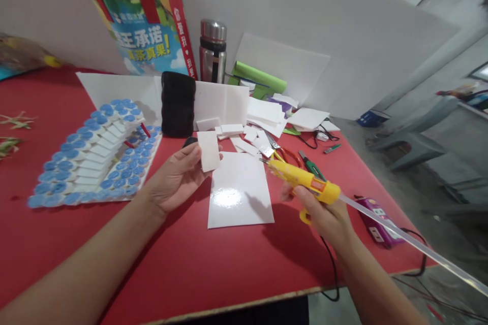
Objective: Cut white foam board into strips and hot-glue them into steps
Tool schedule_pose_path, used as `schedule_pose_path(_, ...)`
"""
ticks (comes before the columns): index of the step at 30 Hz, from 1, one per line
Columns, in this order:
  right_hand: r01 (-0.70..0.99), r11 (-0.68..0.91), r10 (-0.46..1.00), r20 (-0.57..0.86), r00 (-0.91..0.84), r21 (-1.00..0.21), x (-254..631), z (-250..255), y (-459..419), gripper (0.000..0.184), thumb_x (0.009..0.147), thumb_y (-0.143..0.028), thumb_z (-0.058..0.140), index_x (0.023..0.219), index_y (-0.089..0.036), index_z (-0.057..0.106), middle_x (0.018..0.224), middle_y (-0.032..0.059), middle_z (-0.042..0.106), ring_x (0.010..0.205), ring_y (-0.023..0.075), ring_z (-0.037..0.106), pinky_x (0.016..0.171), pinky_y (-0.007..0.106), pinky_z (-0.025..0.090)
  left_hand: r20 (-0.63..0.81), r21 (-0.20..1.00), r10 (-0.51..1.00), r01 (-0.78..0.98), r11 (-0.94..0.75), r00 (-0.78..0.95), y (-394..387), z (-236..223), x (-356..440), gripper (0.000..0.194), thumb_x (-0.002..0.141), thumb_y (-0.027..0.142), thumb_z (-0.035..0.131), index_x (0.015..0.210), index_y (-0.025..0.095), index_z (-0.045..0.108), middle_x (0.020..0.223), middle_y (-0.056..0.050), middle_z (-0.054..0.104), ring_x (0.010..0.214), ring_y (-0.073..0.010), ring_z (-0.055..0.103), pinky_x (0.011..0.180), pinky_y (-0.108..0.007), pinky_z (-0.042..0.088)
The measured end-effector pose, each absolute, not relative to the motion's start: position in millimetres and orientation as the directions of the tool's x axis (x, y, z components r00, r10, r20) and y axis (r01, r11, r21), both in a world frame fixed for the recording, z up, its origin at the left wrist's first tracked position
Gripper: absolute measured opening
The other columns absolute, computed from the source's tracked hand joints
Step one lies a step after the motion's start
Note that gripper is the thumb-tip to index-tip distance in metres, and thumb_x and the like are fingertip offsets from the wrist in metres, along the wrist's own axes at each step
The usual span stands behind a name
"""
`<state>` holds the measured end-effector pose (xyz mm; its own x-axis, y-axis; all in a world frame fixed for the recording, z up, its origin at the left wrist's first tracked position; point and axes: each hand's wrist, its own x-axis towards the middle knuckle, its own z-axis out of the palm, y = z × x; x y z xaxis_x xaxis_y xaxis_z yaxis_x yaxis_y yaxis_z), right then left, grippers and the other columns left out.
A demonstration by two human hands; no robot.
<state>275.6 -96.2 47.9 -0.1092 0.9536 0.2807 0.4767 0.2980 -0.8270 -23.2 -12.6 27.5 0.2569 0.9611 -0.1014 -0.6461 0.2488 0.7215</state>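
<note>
Left hand (pixel 179 175): pinching card (pixel 209 151), long axis near-upright | Right hand (pixel 328 216): gripping glue gun (pixel 297 175), nozzle (pixel 264 161) leftward, apart from card | Board (pixel 241 205): between hands

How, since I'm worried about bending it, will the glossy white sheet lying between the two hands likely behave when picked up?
The white sheet looks fairly stiff, lying flat with straight edges. It is probably light, since it appears thin. Its bright glare suggests a smooth, possibly slippery face.
</note>
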Motion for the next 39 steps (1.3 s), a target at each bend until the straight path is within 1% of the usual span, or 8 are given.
schedule_pose_path(6, 0.646, -0.009, 0.959, 0.176, 0.222, -0.763, 337, 26, -119, 0.040, 0.093, -0.056, 0.065, 0.082, -0.020, 0.080, 0.070, 0.0045, 0.074, 0.070, 0.0238, 0.073, 0.064, 0.032, 0.059, -0.080, 0.754, 0.947, -0.602, 0.262, 0.312, -16, 27, -19, 0.024, 0.084, 0.028, 0.087, 0.105, 0.017, 0.082, 0.101, -0.006, 0.083, 0.093, -0.0172, 0.077, 0.088, -0.025, 0.063)
schedule_pose_path(12, 0.595, -0.137, 0.928, 0.107, 0.356, -0.792, 353, 9, -121, 0.044, 0.095, -0.059, 0.061, 0.101, -0.021, 0.083, 0.104, 0.0084, 0.083, 0.108, 0.0313, 0.076, 0.099, 0.043, 0.060, -0.103, 0.759, 0.939, -0.584, 0.287, 0.327, -16, 25, -18, 0.027, 0.081, 0.029, 0.089, 0.104, 0.016, 0.082, 0.099, -0.006, 0.083, 0.091, -0.0174, 0.077, 0.088, -0.024, 0.062)
schedule_pose_path(18, 0.629, -0.121, 0.939, 0.116, 0.322, -0.768, 356, 3, -115, 0.048, 0.096, -0.059, 0.061, 0.118, -0.020, 0.081, 0.119, 0.0089, 0.081, 0.119, 0.0333, 0.073, 0.104, 0.046, 0.058, -0.133, 0.761, 0.940, -0.575, 0.300, 0.314, -16, 25, -17, 0.029, 0.077, 0.028, 0.093, 0.102, 0.017, 0.083, 0.097, -0.005, 0.083, 0.089, -0.0177, 0.077, 0.085, -0.025, 0.064)
schedule_pose_path(25, 0.658, -0.175, 0.920, 0.116, 0.373, -0.732, 375, -1, -108, 0.053, 0.096, -0.061, 0.058, 0.118, -0.018, 0.081, 0.118, 0.0107, 0.081, 0.118, 0.0353, 0.072, 0.103, 0.046, 0.056, -0.146, 0.770, 0.937, -0.559, 0.310, 0.318, -17, 27, -16, 0.037, 0.070, 0.027, 0.097, 0.102, 0.017, 0.083, 0.097, -0.006, 0.084, 0.087, -0.0177, 0.078, 0.081, -0.025, 0.064)
schedule_pose_path(27, 0.675, -0.174, 0.926, 0.115, 0.361, -0.717, 375, -1, -111, 0.053, 0.096, -0.061, 0.059, 0.117, -0.019, 0.081, 0.115, 0.0107, 0.081, 0.112, 0.0342, 0.073, 0.096, 0.044, 0.058, -0.172, 0.790, 0.930, -0.518, 0.327, 0.325, -18, 29, -16, 0.041, 0.068, 0.027, 0.098, 0.105, 0.018, 0.083, 0.099, -0.008, 0.084, 0.088, -0.0180, 0.078, 0.081, -0.025, 0.063)
schedule_pose_path(31, 0.694, -0.208, 0.919, 0.104, 0.380, -0.690, 374, -2, -119, 0.055, 0.093, -0.065, 0.059, 0.107, -0.017, 0.081, 0.095, 0.0098, 0.081, 0.095, 0.0322, 0.075, 0.075, 0.038, 0.060, -0.221, 0.844, 0.906, -0.395, 0.363, 0.360, -23, 30, -16, 0.042, 0.067, 0.030, 0.099, 0.104, 0.020, 0.084, 0.102, -0.010, 0.084, 0.091, -0.0205, 0.078, 0.081, -0.028, 0.063)
schedule_pose_path(35, 0.750, -0.253, 0.936, 0.040, 0.349, -0.611, 373, 7, -122, 0.057, 0.092, -0.070, 0.056, 0.100, -0.019, 0.079, 0.087, 0.0071, 0.078, 0.085, 0.0302, 0.074, 0.070, 0.037, 0.055, -0.176, 0.943, 0.913, -0.204, 0.264, 0.368, -25, 28, -16, 0.031, 0.069, 0.032, 0.097, 0.097, 0.023, 0.086, 0.102, -0.009, 0.083, 0.089, -0.0215, 0.076, 0.080, -0.030, 0.063)
schedule_pose_path(39, 0.857, -0.218, 0.959, 0.060, 0.276, -0.467, 374, 18, -127, 0.055, 0.091, -0.071, 0.056, 0.085, -0.020, 0.073, 0.080, 0.0078, 0.074, 0.075, 0.0289, 0.070, 0.070, 0.039, 0.054, -0.136, 0.985, 0.910, -0.041, 0.165, 0.391, -24, 30, -18, 0.031, 0.075, 0.035, 0.093, 0.102, 0.024, 0.086, 0.103, -0.010, 0.083, 0.089, -0.0226, 0.075, 0.078, -0.031, 0.062)
